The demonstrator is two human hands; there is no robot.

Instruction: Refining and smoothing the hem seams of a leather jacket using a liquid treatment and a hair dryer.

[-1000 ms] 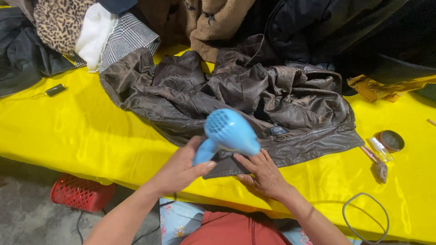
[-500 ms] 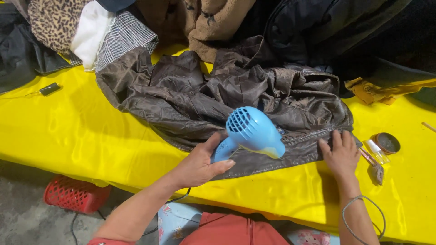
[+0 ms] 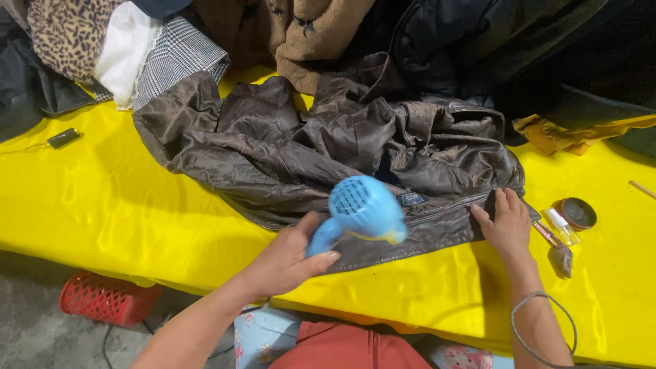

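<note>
A crumpled brown leather jacket (image 3: 307,150) lies spread on the yellow table cover (image 3: 102,205). My left hand (image 3: 290,256) grips the handle of a light blue hair dryer (image 3: 362,208), held just above the jacket's lower hem with its nozzle blurred toward the right. My right hand (image 3: 507,225) lies flat with fingers apart on the jacket's right hem corner, pressing it to the table. A grey cord loops around my right wrist.
Piled clothes (image 3: 137,41) crowd the table's far side. A small round tin (image 3: 577,213), a small clear bottle (image 3: 562,227) and a brush (image 3: 555,247) lie right of my right hand. A dark small device (image 3: 63,138) sits at left. A red basket (image 3: 106,298) stands on the floor.
My right hand slid right along the jacket's hem to its corner. The hair dryer moved right, then shifted slightly and turned. The view drifted a little.
</note>
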